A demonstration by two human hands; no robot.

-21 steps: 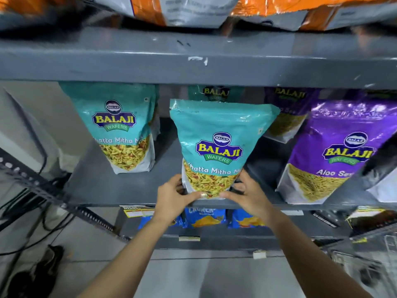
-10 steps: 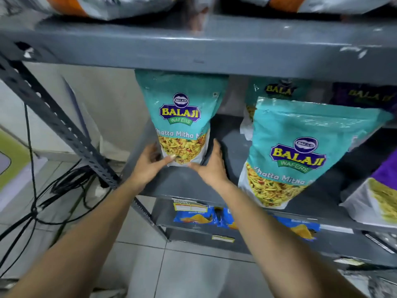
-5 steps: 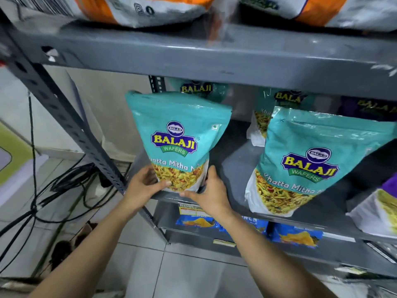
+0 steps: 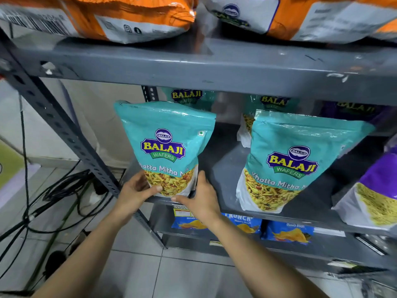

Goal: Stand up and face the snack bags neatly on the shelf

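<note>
Teal glossy plastic snack bag (image 4: 169,147), printed "Balaji Wafers Khatta Mitha", is standing upright at the front left corner of the grey metal shelf (image 4: 227,168), its label facing me and its top leaning slightly left. I am gripping its bottom from both sides. My left hand (image 4: 134,192) is pressing against the lower left corner, thumb lying across the clear window where the yellow mix is showing; the other digits are wrapping behind the bag, where I cannot see them. My right hand (image 4: 203,201) is cupping the lower right corner, thumb reaching along the base and fingers (image 4: 200,179) pointing up the side seam. Both hands are clamping on this one bag.

Just to the right, apart from mine, a second teal snack bag of the same print (image 4: 294,160) is standing upright, tilting a little rightward. Beyond it, at the frame's edge, a purple and white snack bag (image 4: 373,196) is showing only partly. Behind the front row, more teal bags (image 4: 189,96) are peeking out in shadow.

Overhead, orange and white bags (image 4: 129,16) are lying flat on the upper grey shelf (image 4: 193,67). Below, blue chip packets (image 4: 287,233) are sitting on the lower shelf. Black cables (image 4: 53,190) are trailing across the tiled floor (image 4: 171,276) at the left, beside the perforated grey upright post (image 4: 64,130).
</note>
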